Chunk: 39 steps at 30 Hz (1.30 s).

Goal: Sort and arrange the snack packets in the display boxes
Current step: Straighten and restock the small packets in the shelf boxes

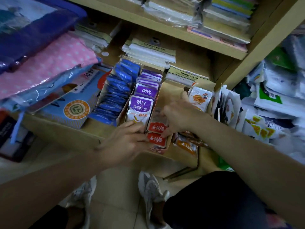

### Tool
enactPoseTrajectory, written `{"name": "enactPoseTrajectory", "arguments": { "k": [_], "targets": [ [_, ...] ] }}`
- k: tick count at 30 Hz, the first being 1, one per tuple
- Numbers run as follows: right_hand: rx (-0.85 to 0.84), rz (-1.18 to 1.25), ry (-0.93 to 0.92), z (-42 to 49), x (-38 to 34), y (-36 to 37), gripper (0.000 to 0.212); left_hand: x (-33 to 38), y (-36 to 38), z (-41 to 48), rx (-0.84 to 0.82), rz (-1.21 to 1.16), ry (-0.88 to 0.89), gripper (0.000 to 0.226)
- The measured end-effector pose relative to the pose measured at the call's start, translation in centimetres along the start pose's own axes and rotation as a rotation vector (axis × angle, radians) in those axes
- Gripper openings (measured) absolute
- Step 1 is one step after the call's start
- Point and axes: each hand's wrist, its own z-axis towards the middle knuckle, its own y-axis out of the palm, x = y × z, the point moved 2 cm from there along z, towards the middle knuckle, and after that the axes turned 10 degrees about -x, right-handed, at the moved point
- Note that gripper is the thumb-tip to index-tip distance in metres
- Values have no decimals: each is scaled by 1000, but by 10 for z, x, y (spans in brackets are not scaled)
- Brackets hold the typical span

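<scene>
Left hand [125, 142] is set against the left side of the box [157, 151], fingers curled; whether anything is gripped cannot be told. Blue packets [115, 91] and purple packets [143, 96] are stood in rows left of that box. Red packets [156, 139] inside it are pinched by the right hand [178, 118]. Orange packets [186, 145] are piled just right of it.

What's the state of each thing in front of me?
Blue snack packets: upright, tightly packed row.
Purple snack packets: upright, tightly packed row.
Red snack packets: two showing, print upside down.
Right hand: pinches red snack packets.
Left hand: against purple and red packets; grip unclear.
</scene>
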Motion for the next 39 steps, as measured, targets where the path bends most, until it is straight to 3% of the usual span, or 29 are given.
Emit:
{"name": "enactPoseTrajectory", "arguments": {
  "k": [4, 8, 14, 17, 24, 28, 33, 39],
  "targets": [
    [41, 4, -2, 0, -7, 9, 58, 1, 1, 0, -14, -17, 29, 22],
    [107, 129, -24, 0, 5, 9, 28, -1, -1, 2, -28, -9, 31, 16],
    [453, 311, 40, -5, 37, -6, 13, -8, -14, 17, -66, -21, -47, 14],
    [524, 408, 124, -3, 42, -8, 13, -25, -27, 37, -63, 40, -113, 19],
    [698, 615, 267, -3, 36, 11, 5, -42, -25, 65, -459, 88, -204, 53],
    [727, 630, 298, -3, 40, 11, 4, -38, -19, 76, -569, 170, -231, 54],
    [782, 740, 336, -6, 45, 6, 1, -33, -14, 80, -536, 235, -259, 47],
    [821, 737, 293, -8, 50, 5, 8, -34, -8, 67, -311, 104, -253, 34]
  ]
}}
